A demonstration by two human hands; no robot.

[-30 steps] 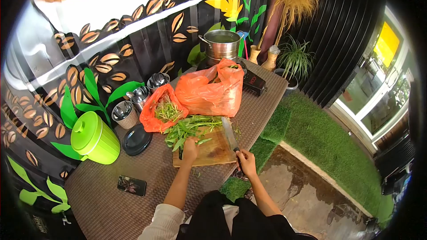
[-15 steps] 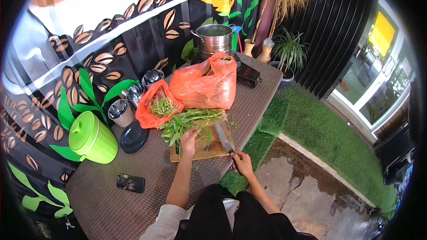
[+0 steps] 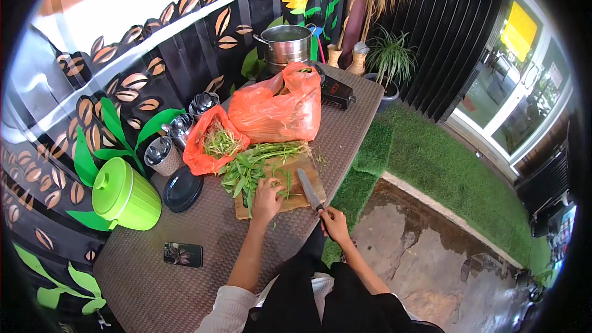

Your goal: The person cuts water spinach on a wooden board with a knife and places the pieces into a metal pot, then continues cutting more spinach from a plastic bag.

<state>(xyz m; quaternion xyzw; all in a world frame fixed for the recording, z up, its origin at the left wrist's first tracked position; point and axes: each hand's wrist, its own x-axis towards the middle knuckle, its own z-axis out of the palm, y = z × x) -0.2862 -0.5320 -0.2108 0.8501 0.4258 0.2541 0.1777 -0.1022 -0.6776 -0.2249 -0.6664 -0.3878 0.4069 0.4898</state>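
Note:
A knife (image 3: 308, 187) is held by its dark handle in my right hand (image 3: 335, 223), its blade slanting over the right side of a wooden cutting board (image 3: 299, 203). My left hand (image 3: 268, 198) is on the leafy greens at the board's left part, fingers bent around some stems; exactly what they pinch is too small to tell. Long green stems and leaves (image 3: 243, 171) lie across the top and left of the board. Behind them are an open orange bag (image 3: 196, 155) of cut stems (image 3: 221, 140) and a larger, full orange bag (image 3: 274, 113).
On the brown woven table (image 3: 225, 234) are a phone (image 3: 183, 254), a green lidded bucket (image 3: 126, 197), black plates (image 3: 183, 190) and cups of cutlery (image 3: 163, 155). A steel pot (image 3: 287, 46) stands by a black stove (image 3: 337, 91) at the back. Beyond the right edge lies green turf (image 3: 425, 148).
My left hand has moved slightly right over the greens, with its fingers more bent. The knife stays in my right hand at nearly the same place. The whole view has shifted a little.

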